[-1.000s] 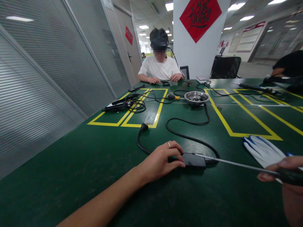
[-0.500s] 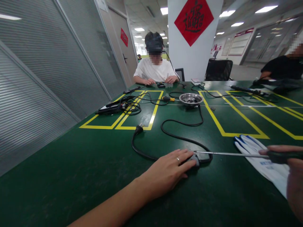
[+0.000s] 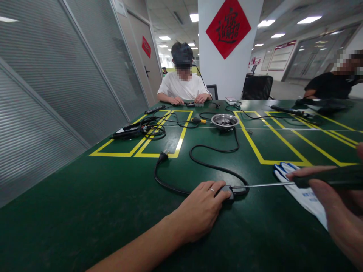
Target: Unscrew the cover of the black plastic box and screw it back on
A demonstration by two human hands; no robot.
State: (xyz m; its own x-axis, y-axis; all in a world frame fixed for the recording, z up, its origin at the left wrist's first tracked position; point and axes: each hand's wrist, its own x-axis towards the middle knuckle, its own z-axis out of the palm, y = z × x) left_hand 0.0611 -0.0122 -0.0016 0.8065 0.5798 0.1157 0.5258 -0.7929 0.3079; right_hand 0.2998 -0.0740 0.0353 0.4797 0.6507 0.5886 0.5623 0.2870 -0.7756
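Note:
My left hand [image 3: 202, 207] lies over a small black power adapter [image 3: 229, 191] on the green table [image 3: 85, 211], fingers curled down on it, a ring on one finger. A black cable [image 3: 210, 165] runs from the adapter in loops to a plug [image 3: 162, 156]. My right hand [image 3: 334, 200] at the right edge grips the dark handle of a long screwdriver [image 3: 263, 185]. Its thin metal shaft points left, and the tip rests at the adapter's right end.
A white and blue work glove [image 3: 303, 192] lies under the screwdriver. Farther back stand a metal bowl [image 3: 225, 121], a yellow-handled screwdriver [image 3: 198, 120] and a tangle of cables [image 3: 147, 128]. One person sits opposite at the far end, another in black at the right. Yellow lines mark the table.
My left hand has slid forward over the adapter and now covers most of it. The right hand with the screwdriver has risen and come closer. The view has shifted a little right.

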